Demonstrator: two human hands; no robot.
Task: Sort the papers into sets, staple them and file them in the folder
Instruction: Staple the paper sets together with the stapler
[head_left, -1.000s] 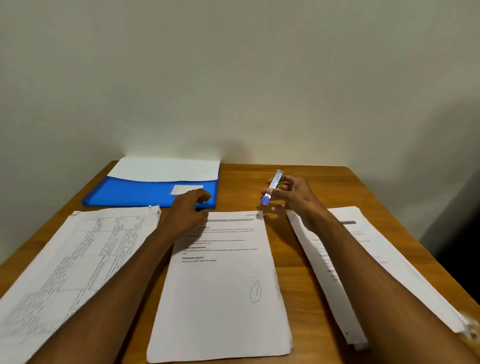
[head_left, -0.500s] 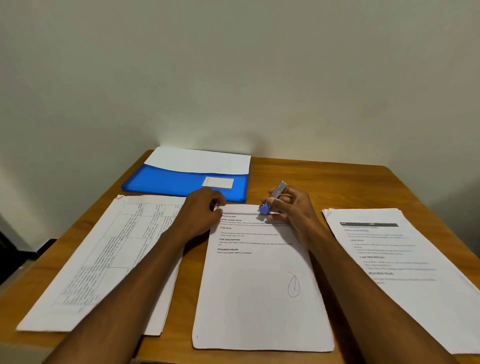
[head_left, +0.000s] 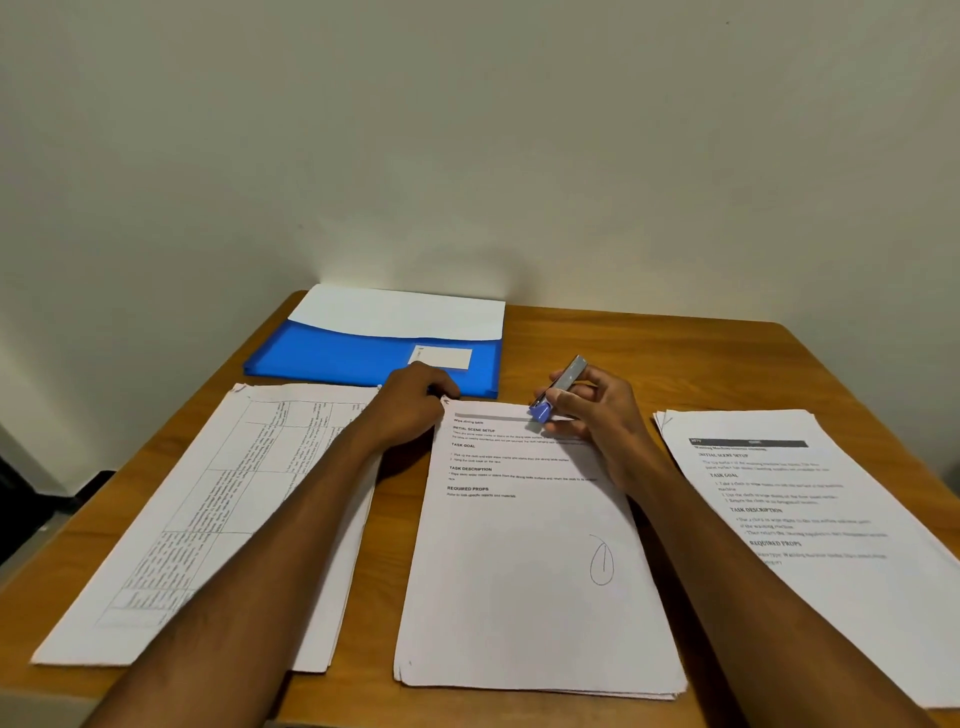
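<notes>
Gripping a small stapler (head_left: 558, 388) in curled right hand (head_left: 597, 415) fingers, blue end down on the middle paper set's (head_left: 535, 571) top edge. Pinching that set's top-left corner with left hand (head_left: 410, 405). Lying behind, touching the wall: blue folder (head_left: 363, 353).

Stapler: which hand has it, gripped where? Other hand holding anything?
Right hand grips the stapler around its middle, blue tip down on the middle paper set. Left hand pinches that set's top left corner.
</notes>
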